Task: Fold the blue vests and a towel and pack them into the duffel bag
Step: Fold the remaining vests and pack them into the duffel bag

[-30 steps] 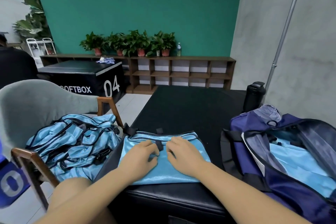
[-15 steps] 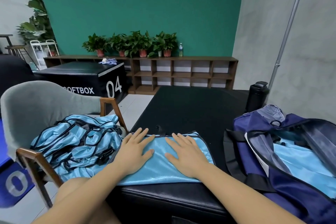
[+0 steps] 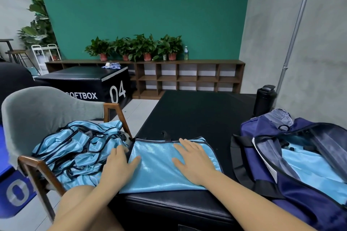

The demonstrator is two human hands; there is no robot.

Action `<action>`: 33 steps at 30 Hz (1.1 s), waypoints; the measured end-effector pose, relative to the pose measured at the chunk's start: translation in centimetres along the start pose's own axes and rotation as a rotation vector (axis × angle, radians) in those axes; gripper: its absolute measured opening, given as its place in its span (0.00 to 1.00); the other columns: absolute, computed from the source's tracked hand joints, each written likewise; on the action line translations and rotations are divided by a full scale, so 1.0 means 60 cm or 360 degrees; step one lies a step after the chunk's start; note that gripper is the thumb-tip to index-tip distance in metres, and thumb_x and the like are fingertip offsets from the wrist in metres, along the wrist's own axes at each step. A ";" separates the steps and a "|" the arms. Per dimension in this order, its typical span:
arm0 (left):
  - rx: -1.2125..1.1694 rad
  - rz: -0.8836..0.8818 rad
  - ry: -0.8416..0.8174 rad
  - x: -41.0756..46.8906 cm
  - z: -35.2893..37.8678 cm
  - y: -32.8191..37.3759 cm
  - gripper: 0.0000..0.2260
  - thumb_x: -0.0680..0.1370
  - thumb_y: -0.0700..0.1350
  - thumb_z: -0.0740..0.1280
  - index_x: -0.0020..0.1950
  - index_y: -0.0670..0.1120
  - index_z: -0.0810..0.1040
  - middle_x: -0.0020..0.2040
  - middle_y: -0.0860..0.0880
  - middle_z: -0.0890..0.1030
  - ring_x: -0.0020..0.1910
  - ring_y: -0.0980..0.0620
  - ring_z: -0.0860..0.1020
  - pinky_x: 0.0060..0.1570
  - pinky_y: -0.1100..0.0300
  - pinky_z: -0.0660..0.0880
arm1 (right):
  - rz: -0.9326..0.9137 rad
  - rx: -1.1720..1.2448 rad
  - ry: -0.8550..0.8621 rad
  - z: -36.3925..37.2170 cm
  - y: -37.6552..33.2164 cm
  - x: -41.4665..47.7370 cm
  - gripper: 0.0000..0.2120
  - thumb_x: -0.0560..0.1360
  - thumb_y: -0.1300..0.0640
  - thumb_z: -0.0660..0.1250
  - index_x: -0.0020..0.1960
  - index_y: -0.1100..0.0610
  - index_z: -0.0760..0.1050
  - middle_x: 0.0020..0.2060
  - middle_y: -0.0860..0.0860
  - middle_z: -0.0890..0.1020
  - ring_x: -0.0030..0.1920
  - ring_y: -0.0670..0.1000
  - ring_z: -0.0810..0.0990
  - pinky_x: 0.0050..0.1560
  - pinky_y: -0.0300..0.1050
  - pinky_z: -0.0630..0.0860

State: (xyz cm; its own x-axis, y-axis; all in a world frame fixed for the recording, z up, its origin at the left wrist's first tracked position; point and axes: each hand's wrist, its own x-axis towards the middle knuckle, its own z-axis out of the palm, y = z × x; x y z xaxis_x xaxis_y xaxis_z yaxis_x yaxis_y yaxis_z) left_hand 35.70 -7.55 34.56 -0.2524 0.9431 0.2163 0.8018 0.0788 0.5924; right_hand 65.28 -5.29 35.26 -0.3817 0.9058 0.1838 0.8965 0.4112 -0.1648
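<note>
My fingers are spread flat, gripping nothing: left hand at the folded vest's left edge, right hand on its right half. The shiny blue vest lies long side left-to-right across the black table. The open navy duffel bag sits nearer my right hand.

Vest between chair and duffel bag
</note>
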 end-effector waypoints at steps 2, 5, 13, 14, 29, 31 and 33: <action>0.0004 -0.0010 -0.0066 -0.011 0.000 0.003 0.19 0.75 0.59 0.73 0.56 0.52 0.69 0.53 0.53 0.74 0.52 0.47 0.76 0.52 0.48 0.75 | 0.0023 -0.0016 0.0075 -0.009 0.006 0.002 0.29 0.87 0.39 0.50 0.86 0.47 0.57 0.86 0.48 0.57 0.85 0.51 0.52 0.84 0.50 0.46; 0.0088 -0.0035 -0.0163 -0.011 -0.010 0.009 0.15 0.76 0.54 0.73 0.51 0.51 0.69 0.49 0.52 0.77 0.46 0.51 0.77 0.44 0.52 0.73 | 0.0075 -0.0109 0.0087 -0.032 0.044 0.018 0.26 0.88 0.46 0.53 0.85 0.50 0.59 0.83 0.49 0.64 0.83 0.52 0.58 0.82 0.51 0.52; 0.0147 -0.0105 -0.0371 0.023 -0.033 0.025 0.11 0.75 0.48 0.74 0.52 0.51 0.74 0.46 0.51 0.82 0.45 0.53 0.79 0.41 0.57 0.73 | 0.0351 0.0040 -0.0197 -0.077 0.117 0.054 0.21 0.83 0.49 0.63 0.75 0.46 0.70 0.65 0.48 0.76 0.67 0.54 0.74 0.69 0.54 0.64; 0.0151 -0.0090 -0.0381 0.032 -0.035 0.027 0.11 0.75 0.47 0.74 0.52 0.50 0.74 0.46 0.51 0.82 0.45 0.53 0.79 0.40 0.58 0.72 | 0.0363 0.0057 -0.0197 -0.079 0.119 0.052 0.18 0.82 0.51 0.64 0.72 0.46 0.73 0.62 0.47 0.76 0.65 0.53 0.75 0.67 0.53 0.65; 0.0340 0.0199 -0.0270 0.166 0.102 0.156 0.14 0.75 0.37 0.59 0.53 0.55 0.72 0.46 0.54 0.80 0.54 0.45 0.75 0.53 0.44 0.60 | 0.0530 0.0483 -0.0359 -0.124 0.009 -0.172 0.34 0.76 0.52 0.68 0.76 0.44 0.55 0.38 0.47 0.77 0.35 0.50 0.76 0.36 0.47 0.72; 0.0309 0.0248 -0.0267 0.166 0.128 0.191 0.14 0.75 0.36 0.58 0.52 0.55 0.73 0.47 0.55 0.80 0.55 0.46 0.72 0.53 0.44 0.60 | 0.0470 0.0483 -0.0331 -0.126 -0.008 -0.200 0.32 0.77 0.52 0.66 0.76 0.43 0.54 0.34 0.49 0.75 0.31 0.49 0.72 0.30 0.44 0.65; 0.0287 0.0321 -0.0285 0.164 0.153 0.223 0.15 0.76 0.36 0.58 0.52 0.55 0.73 0.48 0.56 0.80 0.56 0.47 0.72 0.53 0.46 0.60 | 0.0436 0.0493 -0.0325 -0.131 -0.018 -0.221 0.29 0.79 0.51 0.65 0.74 0.42 0.56 0.32 0.50 0.73 0.29 0.49 0.70 0.28 0.43 0.62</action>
State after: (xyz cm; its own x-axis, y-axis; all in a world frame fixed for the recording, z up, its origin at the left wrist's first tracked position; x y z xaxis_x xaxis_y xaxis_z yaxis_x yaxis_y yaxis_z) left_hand 48.90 5.75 37.49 0.0076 0.9861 0.1659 0.9131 -0.0745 0.4008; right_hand 71.13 -18.52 40.64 -0.2042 0.9741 -0.0967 0.8729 0.1365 -0.4684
